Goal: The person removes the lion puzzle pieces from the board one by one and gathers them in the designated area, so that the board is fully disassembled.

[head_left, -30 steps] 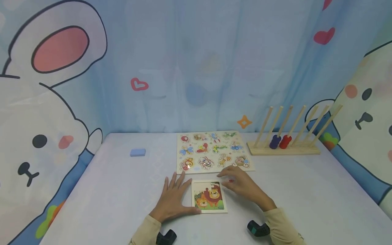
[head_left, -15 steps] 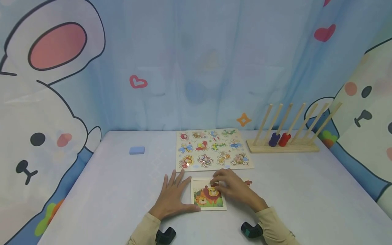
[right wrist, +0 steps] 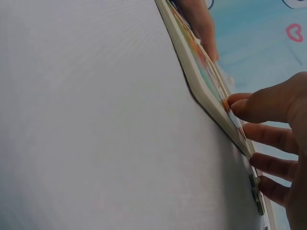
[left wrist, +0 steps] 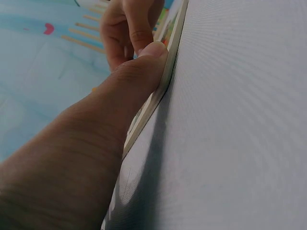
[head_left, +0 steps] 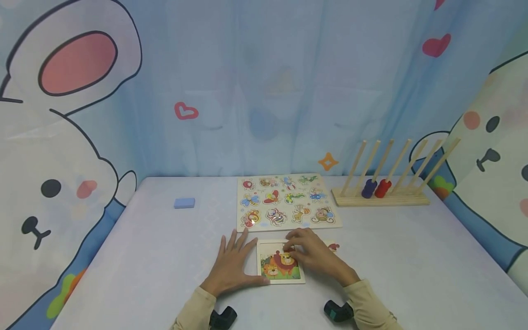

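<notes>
We count one left hand (head_left: pixel 234 266), one right hand (head_left: pixel 315 252), one lion jigsaw (head_left: pixel 284 271), one insect puzzle board (head_left: pixel 289 208), twelve creature pictures (head_left: pixel 277 217), one counting rack (head_left: pixel 381 201), seven pegs (head_left: pixel 355 162), one blue block (head_left: pixel 184 203), two black wrist devices (head_left: pixel 223 318).

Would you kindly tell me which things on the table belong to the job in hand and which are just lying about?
Seemingly part of the job:
framed lion jigsaw
loose jigsaw piece beside it

Just lying about:
bug puzzle board
wooden peg rack with blue beads and red beads
blue block
</notes>
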A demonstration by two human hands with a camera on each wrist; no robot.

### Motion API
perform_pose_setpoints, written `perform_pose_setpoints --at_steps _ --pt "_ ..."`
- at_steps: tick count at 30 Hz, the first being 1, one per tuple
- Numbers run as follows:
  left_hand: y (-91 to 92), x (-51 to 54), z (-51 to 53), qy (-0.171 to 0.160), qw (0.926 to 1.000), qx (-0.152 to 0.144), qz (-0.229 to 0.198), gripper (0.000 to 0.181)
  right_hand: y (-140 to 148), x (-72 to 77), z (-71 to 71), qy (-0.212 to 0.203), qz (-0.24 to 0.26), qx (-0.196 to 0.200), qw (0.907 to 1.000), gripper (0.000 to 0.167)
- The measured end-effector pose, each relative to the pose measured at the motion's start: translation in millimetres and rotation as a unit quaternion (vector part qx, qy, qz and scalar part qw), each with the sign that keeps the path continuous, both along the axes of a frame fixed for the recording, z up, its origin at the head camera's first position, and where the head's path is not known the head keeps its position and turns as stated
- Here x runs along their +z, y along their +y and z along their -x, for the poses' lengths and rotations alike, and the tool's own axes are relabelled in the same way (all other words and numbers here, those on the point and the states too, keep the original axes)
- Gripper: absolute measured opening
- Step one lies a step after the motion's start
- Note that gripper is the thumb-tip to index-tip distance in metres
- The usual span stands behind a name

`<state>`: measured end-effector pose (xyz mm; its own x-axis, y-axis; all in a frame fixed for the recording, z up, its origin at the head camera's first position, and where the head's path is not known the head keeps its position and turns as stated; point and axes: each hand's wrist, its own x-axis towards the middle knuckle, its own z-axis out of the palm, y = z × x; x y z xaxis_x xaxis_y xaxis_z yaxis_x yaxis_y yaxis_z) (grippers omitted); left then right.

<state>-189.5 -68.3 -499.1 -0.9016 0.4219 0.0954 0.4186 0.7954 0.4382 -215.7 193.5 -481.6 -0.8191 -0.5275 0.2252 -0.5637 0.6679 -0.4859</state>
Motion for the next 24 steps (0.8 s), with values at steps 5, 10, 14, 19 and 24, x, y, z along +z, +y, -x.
perform_pose_setpoints --at_steps 5,10,14,19,24 --pt "-0.2 1.5 -0.6 0.0 1.0 0.0 -0.002 0.107 -0.9 -1.7 0.7 -0.001 0.0 -0.006 1.0 0.016" --pt "-0.7 2.1 -1.0 -0.001 1.0 -0.002 -0.007 0.106 -1.1 -2.0 0.5 -0.002 0.002 -0.008 1.0 0.019" --pt "-0.9 1.1 -0.7 0.001 1.0 -0.001 -0.009 0.106 -0.6 -0.2 -0.7 -0.004 0.006 -0.005 1.0 0.02" --pt "-0.7 -0.7 0.2 0.004 1.0 -0.002 -0.008 0.106 0.3 1.4 -1.4 -0.002 0.012 -0.003 0.9999 0.02" --pt "-0.5 -1.4 0.7 0.006 0.9999 -0.004 -0.011 0.106 2.1 3.1 -2.4 0.004 0.013 0.001 0.9999 0.017"
